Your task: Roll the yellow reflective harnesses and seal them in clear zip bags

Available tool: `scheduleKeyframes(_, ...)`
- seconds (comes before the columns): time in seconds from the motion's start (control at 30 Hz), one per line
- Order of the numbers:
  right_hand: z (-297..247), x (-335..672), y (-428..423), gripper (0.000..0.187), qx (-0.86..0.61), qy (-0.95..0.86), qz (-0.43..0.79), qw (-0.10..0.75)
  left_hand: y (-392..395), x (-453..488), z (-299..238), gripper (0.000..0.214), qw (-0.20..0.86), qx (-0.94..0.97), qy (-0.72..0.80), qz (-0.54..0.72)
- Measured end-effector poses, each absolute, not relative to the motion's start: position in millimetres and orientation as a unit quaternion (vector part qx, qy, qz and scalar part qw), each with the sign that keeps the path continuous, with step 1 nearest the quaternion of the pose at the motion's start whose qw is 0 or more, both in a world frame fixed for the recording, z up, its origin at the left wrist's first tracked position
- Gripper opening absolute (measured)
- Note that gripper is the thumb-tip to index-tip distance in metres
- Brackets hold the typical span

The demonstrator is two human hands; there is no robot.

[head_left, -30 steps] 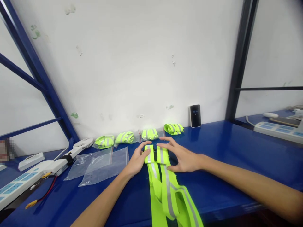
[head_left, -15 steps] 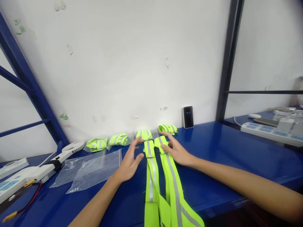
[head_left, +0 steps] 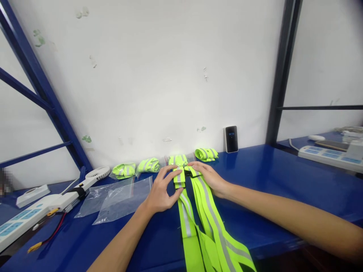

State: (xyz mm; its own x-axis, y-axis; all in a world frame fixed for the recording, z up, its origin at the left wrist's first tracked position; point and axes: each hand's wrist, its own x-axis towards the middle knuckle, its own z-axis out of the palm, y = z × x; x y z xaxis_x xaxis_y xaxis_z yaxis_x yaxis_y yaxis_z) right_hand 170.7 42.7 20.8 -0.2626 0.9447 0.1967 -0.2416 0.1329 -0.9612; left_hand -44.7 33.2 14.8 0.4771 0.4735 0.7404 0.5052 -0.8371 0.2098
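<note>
A fluorescent yellow-green reflective strap (head_left: 211, 223) with grey stripes runs in two lengths from the middle of the table towards me and over the front edge. My left hand (head_left: 164, 190) holds the folded far end of the left length, thumb on the near side and fingers on the far side. At the far end of the right length, my right hand (head_left: 211, 177) has its fingers closed round the fold; its thumb is hidden. A small dark part shows between the two ends. Just beyond my fingertips lies a bagged strap bundle (head_left: 177, 159).
Two clear zip bags (head_left: 124, 200) lie flat on the blue table (head_left: 269, 181). Further rolled strap bundles (head_left: 124, 170) sit along the wall. A white fan (head_left: 98, 172), power strips (head_left: 22, 219) and a cable (head_left: 56, 230) are at left; a black-screened device (head_left: 231, 139) stands at back right.
Both hands have closed in on the strap ends. My left hand moved right onto the left fold, and the right fold has been lifted and turned. The view shifted slightly.
</note>
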Motion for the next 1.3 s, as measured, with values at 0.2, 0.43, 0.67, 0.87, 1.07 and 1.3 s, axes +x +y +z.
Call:
scheduleKeyframes(0.2,19.5,183.6,35.9,0.048,-0.271,-0.658,0.572,0.409,35.9,-38.1,13.9,0.035,-0.147,-0.748,-0.367,-0.533)
scheduleKeyframes(0.43,31.9,203.4,39.0,0.040,-0.301,-0.831,0.342,0.319,37.4,-30.6,17.3,0.049,-0.415,-0.603,-0.346,-0.587)
scheduleKeyframes(0.67,25.7,200.7,44.5,0.043,-0.239,-0.830,0.345,0.368,38.0,-27.1,14.6,0.057,-0.505,-0.527,-0.345,-0.590)
scheduleKeyframes(0.87,13.5,180.0,43.4,0.029,-0.247,-0.701,0.469,0.478,27.9,-15.7,14.2,0.049,-0.633,-0.493,-0.282,-0.526)
scheduleKeyframes(1.07,10.3,174.6,37.2,0.027,-0.300,-0.620,0.496,0.528,19.0,-14.0,22.7,0.036,-0.718,-0.469,-0.213,-0.468)
scheduleKeyframes(1.3,10.5,171.5,29.2,0.025,-0.319,-0.623,0.474,0.535,26.3,-8.8,12.8,0.036,-0.611,-0.546,-0.301,-0.487)
